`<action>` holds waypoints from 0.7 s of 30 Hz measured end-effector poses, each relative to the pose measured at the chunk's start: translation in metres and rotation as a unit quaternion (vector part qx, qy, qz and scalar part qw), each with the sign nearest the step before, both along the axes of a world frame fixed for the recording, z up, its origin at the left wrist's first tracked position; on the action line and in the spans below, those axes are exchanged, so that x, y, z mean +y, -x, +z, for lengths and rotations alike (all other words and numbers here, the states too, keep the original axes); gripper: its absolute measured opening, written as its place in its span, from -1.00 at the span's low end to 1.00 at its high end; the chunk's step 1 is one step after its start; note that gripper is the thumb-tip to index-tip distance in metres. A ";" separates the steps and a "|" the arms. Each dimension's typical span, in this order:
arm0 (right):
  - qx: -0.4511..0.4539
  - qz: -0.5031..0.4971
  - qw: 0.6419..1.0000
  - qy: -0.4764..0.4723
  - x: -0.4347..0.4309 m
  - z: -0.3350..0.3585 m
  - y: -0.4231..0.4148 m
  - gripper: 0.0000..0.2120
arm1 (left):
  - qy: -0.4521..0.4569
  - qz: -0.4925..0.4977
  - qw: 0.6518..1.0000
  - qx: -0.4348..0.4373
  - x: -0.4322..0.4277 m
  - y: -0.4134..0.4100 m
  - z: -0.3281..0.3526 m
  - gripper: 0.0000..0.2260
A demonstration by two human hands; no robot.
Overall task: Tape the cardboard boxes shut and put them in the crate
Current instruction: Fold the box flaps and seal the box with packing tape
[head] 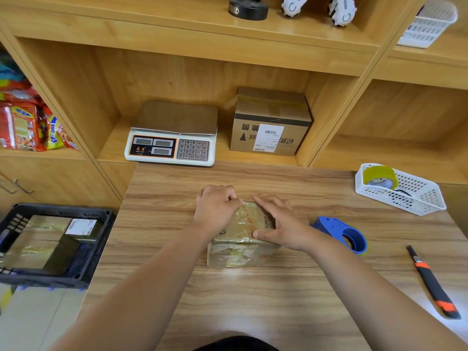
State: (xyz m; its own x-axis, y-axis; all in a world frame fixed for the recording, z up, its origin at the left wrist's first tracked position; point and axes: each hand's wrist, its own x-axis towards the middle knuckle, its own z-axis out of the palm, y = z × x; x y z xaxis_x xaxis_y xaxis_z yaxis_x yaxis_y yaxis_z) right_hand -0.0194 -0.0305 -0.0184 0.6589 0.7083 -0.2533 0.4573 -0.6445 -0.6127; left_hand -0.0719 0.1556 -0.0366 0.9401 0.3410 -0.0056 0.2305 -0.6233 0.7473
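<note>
I am on the taping step. The small box (240, 252) sits in the middle of the table (253, 300), right in front of me, and shiny tape (244, 214) already covers its top and the side that faces me. My left hand (217, 209) has its fingers curled, and they seem to pinch the tape at the far edge of the box. My right hand (278, 224) lies flat on the top with its fingers spread, pressing the tape down. I think the tape is almost done, so next I need to rub it smooth, then lift the box and carry it left to the crate (83, 277), where 2 taped boxes already lie. The box lies flat with a broad side facing me. Its long side seems to run left to right, turned a little, but my hands hide much of it.
</note>
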 end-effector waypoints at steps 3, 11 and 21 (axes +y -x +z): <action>-0.020 -0.003 0.999 0.031 0.003 0.001 0.002 -0.07 | -0.005 0.000 1.000 0.002 0.000 -0.001 -0.001 -0.72; -0.156 -0.100 0.972 0.143 0.032 -0.003 0.029 0.00 | -0.009 0.016 1.000 -0.006 -0.001 0.000 -0.001 -0.71; -0.132 -0.054 0.985 0.100 0.020 0.006 0.026 -0.02 | 0.006 0.000 1.000 -0.021 -0.001 0.006 0.001 -0.69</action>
State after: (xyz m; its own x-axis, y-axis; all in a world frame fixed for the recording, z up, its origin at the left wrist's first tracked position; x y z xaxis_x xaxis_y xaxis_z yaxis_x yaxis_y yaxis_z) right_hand -0.0450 -0.0106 -0.0120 0.7889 0.5841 -0.1910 0.5058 -0.7937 -0.3380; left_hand -0.0778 0.1543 -0.0354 0.9395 0.3412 0.0299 0.1990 -0.6149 0.7631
